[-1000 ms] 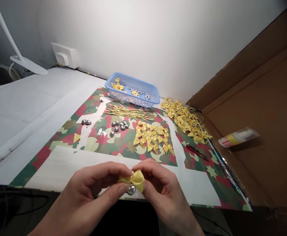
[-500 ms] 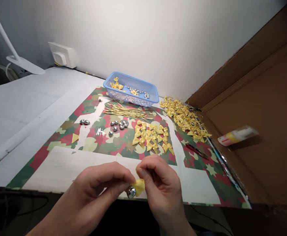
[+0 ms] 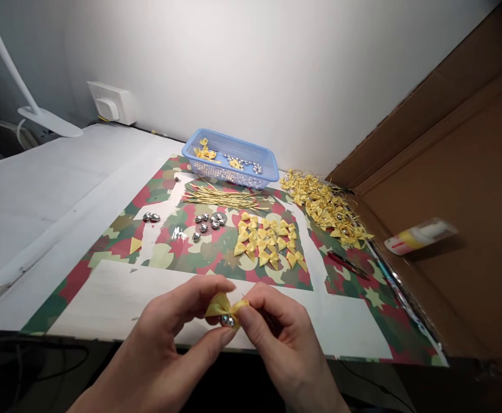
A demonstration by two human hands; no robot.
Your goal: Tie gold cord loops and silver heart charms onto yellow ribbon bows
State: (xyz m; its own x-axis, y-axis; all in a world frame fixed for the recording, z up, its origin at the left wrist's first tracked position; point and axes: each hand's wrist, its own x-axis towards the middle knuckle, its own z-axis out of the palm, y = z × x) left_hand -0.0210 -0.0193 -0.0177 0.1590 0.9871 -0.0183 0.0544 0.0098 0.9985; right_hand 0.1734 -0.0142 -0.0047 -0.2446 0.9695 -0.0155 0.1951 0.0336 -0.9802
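Near the table's front edge, a yellow ribbon bow [image 3: 220, 304] and a shiny silver bell [image 3: 228, 320] are together between my hands. My left hand [image 3: 177, 327] has its thumb against the bell and a finger behind it, while its index finger is raised off the bow. The right loop of the bow is pinched between the thumb and fingers of my right hand [image 3: 277, 332]. Beyond them, several yellow bows [image 3: 270, 241] lie in rows, with loose silver bells [image 3: 203, 228] to their left. Golden twist ties [image 3: 223, 198] lie in a bunch behind.
A blue basket [image 3: 234, 172] with bows and small silver bells stands at the back. A heap of bows with ties [image 3: 324, 206] lies at the right, near a cardboard wall [image 3: 448, 143]. Dark red tweezers [image 3: 348, 265] and a bottle [image 3: 420, 236] are also on the right.
The bow has turned and spread, so both loops now show above the bell. My left index finger has lifted from it, and my right hand has shifted onto its right loop.
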